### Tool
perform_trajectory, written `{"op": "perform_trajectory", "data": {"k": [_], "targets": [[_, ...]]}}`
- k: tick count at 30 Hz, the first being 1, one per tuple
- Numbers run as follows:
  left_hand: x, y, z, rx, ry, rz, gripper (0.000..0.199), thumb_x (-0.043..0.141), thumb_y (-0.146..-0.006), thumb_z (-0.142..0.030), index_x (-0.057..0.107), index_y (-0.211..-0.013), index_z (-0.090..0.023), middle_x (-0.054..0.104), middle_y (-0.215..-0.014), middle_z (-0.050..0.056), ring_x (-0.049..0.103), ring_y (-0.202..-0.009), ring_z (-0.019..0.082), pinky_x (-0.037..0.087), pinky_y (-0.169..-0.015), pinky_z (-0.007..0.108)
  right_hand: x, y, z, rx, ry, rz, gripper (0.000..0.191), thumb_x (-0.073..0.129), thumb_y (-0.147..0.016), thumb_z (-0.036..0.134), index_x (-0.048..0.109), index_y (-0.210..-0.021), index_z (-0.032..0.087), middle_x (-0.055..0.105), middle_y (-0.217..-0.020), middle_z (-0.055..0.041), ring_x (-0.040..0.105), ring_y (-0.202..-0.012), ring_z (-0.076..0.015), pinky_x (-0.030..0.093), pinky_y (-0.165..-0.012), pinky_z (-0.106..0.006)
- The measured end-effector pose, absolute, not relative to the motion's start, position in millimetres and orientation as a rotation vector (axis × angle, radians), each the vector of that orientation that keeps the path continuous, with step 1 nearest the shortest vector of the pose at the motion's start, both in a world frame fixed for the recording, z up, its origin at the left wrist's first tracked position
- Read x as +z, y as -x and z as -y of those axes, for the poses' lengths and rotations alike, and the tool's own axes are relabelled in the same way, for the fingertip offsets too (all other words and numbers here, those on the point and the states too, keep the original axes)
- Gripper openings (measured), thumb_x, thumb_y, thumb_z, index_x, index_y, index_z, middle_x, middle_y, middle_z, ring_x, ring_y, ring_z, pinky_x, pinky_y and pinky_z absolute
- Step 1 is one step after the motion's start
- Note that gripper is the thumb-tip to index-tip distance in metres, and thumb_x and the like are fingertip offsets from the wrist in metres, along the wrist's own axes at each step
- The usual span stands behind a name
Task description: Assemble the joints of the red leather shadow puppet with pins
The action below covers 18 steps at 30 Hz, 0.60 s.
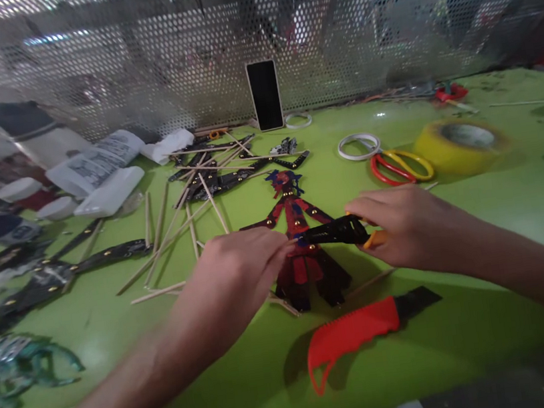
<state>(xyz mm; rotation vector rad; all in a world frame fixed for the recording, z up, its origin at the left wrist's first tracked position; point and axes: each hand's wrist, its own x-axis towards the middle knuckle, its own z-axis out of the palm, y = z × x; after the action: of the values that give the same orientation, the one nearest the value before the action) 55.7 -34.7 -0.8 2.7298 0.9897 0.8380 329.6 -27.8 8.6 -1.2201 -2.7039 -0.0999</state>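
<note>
My left hand (241, 269) and right hand (401, 226) pinch a flat, dark, glossy cut-out piece (329, 232) over the red jointed puppet (303, 247) lying on the smooth green table (464, 271).
</note>
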Motion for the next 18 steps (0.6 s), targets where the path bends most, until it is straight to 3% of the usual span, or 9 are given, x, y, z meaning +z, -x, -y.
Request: {"op": "perform_trajectory", "data": {"k": [5, 10, 13, 18], "targets": [[14, -54, 32, 0.508, -2.353, -1.079, 0.029, 0.048, -0.102, -0.025, 0.069, -0.083, -0.018, 0.068, -0.074, -0.004, 0.059, -0.063, 0.008, 0.042, -0.058, 0.019, 8, -330, 28, -0.415, 1.057, 2.661, 0.026, 0.055, -0.091, 0.032, 0.066, -0.097, 0.009, 0.068, -0.080, -0.0122, 0.062, -0.069, -0.0231, 0.039, -0.060, -0.033], [15, -52, 33, 0.491, -2.234, -1.000, 0.031, 0.048, -0.101, -0.021, 0.068, -0.078, -0.017, 0.066, -0.068, -0.005, 0.057, -0.060, 0.006, 0.042, -0.059, 0.016, 7, -329, 29, -0.591, 0.861, 2.698, 0.046, 0.051, -0.083, 0.012, 0.058, -0.127, 0.001, 0.072, -0.088, -0.0142, 0.066, -0.072, -0.0236, 0.041, -0.061, -0.032], [10, -52, 33, 0.516, -2.284, -0.971, 0.028, 0.051, -0.099, -0.016, 0.068, -0.076, -0.017, 0.067, -0.068, -0.005, 0.057, -0.061, 0.005, 0.041, -0.060, 0.016, 7, -327, 31, -0.654, 0.917, 2.753, 0.050, 0.053, -0.072, 0.005, 0.062, -0.121, 0.006, 0.072, -0.085, -0.0112, 0.067, -0.066, -0.0230, 0.039, -0.057, -0.032], [6, -54, 32, 0.538, -2.273, -0.957, 0.031, 0.053, -0.097, -0.014, 0.061, -0.067, -0.016, 0.061, -0.061, -0.006, 0.054, -0.056, 0.005, 0.040, -0.058, 0.017, 7, -325, 34, -0.659, 0.964, 2.801, 0.054, 0.056, -0.067, 0.008, 0.063, -0.120, 0.008, 0.073, -0.086, -0.0111, 0.068, -0.061, -0.0242, 0.033, -0.050, -0.032]]}}
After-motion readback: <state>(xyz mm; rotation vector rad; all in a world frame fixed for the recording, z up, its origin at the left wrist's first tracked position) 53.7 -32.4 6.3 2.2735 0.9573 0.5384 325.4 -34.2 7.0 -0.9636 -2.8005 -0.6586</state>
